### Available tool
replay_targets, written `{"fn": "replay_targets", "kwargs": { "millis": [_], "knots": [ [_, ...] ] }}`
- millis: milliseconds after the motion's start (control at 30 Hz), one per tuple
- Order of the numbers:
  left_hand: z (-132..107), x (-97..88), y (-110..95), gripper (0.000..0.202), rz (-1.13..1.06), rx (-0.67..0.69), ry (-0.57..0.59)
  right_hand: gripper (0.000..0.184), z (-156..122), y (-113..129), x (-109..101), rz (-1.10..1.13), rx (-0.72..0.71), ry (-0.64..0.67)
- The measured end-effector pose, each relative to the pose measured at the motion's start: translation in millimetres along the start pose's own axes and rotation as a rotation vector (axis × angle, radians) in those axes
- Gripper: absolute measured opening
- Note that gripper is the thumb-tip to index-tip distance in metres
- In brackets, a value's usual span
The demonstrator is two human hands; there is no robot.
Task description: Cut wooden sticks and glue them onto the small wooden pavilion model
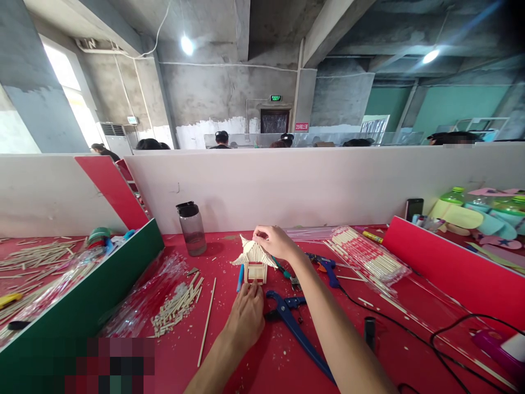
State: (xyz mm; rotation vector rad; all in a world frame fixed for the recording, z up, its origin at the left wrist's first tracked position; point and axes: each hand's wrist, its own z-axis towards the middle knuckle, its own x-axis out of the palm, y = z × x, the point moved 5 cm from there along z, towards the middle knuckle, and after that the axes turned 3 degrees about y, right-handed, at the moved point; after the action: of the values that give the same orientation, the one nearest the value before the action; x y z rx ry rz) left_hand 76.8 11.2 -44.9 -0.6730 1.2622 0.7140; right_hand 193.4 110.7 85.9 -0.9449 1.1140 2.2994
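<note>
A small pavilion (255, 270) built of pale wooden sticks stands upright on the red table, with a ribbed roof and upturned corners. My left hand (245, 313) grips its low front edge, fingertips close together at the base. Closed in a pinch, my right hand (274, 242) is at the upper right of the roof; whether a small piece lies between those fingertips is hidden. A blue pipe cutter (293, 323) rests below my right forearm. Just behind that forearm are green-handled pliers (283, 268) and a blue glue gun (329, 269).
Left of my hands lie cut sticks (180, 303), one long stick (206, 323) and crumpled plastic wrap (141, 295). A water bottle (192, 230) stands behind. At right are bagged sticks (369, 254) and a black cable (394, 323). Green (82, 301) and red dividers (451, 262) flank the table.
</note>
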Motion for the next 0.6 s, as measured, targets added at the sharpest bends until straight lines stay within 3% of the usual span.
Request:
{"fn": "replay_targets", "kwargs": {
  "millis": [267, 600],
  "knots": [
    [-1.8, -19.3, 9.8, 0.051, -0.256, 0.082, -0.114, 0.015, 0.0, -1.1, 0.5, 0.01, -0.014, -0.002],
    [0.1, -5.3, 13.8, 0.045, -0.245, 0.102, -0.14, 0.014, -0.1, -0.9, 0.2, 0.002, -0.016, -0.007]
  ]
}}
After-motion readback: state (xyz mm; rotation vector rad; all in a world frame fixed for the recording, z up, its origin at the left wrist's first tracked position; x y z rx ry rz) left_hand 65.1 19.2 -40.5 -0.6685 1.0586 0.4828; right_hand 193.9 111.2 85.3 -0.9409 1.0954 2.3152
